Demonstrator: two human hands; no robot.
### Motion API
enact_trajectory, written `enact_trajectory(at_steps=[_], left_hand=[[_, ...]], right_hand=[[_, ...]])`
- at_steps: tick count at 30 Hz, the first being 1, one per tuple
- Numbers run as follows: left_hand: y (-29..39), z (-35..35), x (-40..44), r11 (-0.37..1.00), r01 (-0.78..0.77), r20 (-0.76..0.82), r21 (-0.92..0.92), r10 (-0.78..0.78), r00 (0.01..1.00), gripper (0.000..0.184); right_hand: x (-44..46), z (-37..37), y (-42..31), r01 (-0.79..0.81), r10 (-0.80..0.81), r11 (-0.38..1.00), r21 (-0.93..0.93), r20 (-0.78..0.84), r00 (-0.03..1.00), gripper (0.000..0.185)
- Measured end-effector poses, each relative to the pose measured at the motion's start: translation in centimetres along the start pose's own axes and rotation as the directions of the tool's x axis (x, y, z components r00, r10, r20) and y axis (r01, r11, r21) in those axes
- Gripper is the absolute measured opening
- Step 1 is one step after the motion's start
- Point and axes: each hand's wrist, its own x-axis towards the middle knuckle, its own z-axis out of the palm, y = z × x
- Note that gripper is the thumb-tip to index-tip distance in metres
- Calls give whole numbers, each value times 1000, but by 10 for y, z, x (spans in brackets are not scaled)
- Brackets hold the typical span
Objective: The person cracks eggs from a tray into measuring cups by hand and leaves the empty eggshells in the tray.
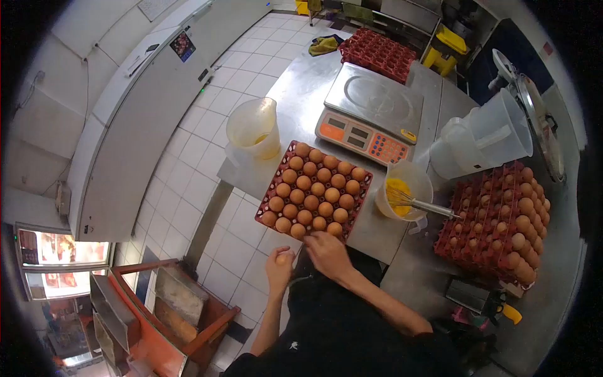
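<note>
The left hand (279,271) was found just off the near edge of a red plastic egg tray (360,202), its fingers curled inward. A rounded, pale-brown form showed at its grip, close to skin in tone; whether it was an egg being held could not be told. The right hand (328,254) stood at the tray's near edge, lower centre of the frame, fingers bent downward beside the front row. Whether its grip pinched anything could not be told.

The tray lay at the centre of the frame, at the edge of a smooth stainless-steel counter (295,94). It carried rows of rounded, matt brown eggs (311,202) in moulded cups.

Left of the tray stood a translucent plastic pitcher (248,125) with yellow residue at its base. To the right, a second pitcher (419,183) contained yellow liquid and a wire whisk (433,208), its metal handle resting across the rim. Beyond stood a digital scale (377,100) with a flat metal platform. Filled red trays (461,251) were stacked at the right of the frame.
</note>
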Motion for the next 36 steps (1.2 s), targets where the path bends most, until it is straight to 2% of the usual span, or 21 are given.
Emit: enact_trajectory(at_steps=[2,3,5,7,9,12,16,18,19,21,22,24,25,27,28,30,31,32,33,34,36], left_hand=[[10,4,4,836,443,368,-325,-320,873,47],[6,-14,14,866,401,338,-299,-297,893,47],[-14,15,15,744,440,437,-503,-220,872,44],[-12,33,20,748,446,447,-492,-222,866,42],[-9,40,24,758,443,448,-479,-222,866,41],[-2,42,17,809,394,409,-437,-211,888,44],[20,44,13,776,394,366,-493,-225,903,41],[24,46,15,771,412,363,-486,-251,897,40],[20,46,20,767,414,390,-491,-231,891,39],[20,43,24,761,421,410,-494,-223,885,38],[24,46,25,755,408,400,-514,-210,892,35],[36,40,17,742,400,388,-538,-203,899,32],[50,29,9,844,318,379,-432,-150,913,33],[70,13,5,924,210,377,-321,-79,923,35],[74,4,5,951,232,406,-203,-134,904,35],[84,2,6,966,245,432,-80,-188,882,35],[95,8,9,965,142,447,-221,-30,894,34],[109,15,12,932,42,440,-359,129,889,34],[143,20,10,916,-164,367,-366,304,879,35],[179,32,10,858,-363,294,-362,475,830,36],[218,61,17,727,-609,139,-317,671,729,41]], right_hand=[[25,4,-14,166,-150,923,-347,72,986,56],[42,20,-32,178,-179,930,-323,25,983,56],[52,33,-18,196,-196,785,-588,64,978,56],[56,33,-7,193,-220,748,-634,37,975,52],[64,32,6,325,-268,775,-542,184,946,46],[70,28,12,377,-370,809,-452,107,923,44],[74,-4,-2,364,-295,863,-350,236,926,47],[69,-16,-7,366,-361,919,-150,60,931,46],[66,-20,-6,365,-359,918,-155,63,931,46],[59,-26,-4,253,-249,967,39,-81,965,46],[52,-34,-5,248,-245,968,38,-73,967,46],[35,-53,-6,201,-143,969,146,-336,931,40],[27,-58,2,203,-147,969,141,-334,931,40],[8,-70,22,-87,286,786,613,-235,929,34],[-1,-90,20,-80,285,788,611,-246,926,34],[-22,-135,2,-125,505,303,945,-48,862,32],[-27,-143,7,-119,508,303,945,-55,860,32],[-33,-149,10,10,517,224,975,-128,847,33],[-36,-154,12,146,530,145,979,-202,824,34],[-36,-157,17,160,533,152,975,-217,818,34],[-33,-160,27,281,567,70,957,-270,778,35]])
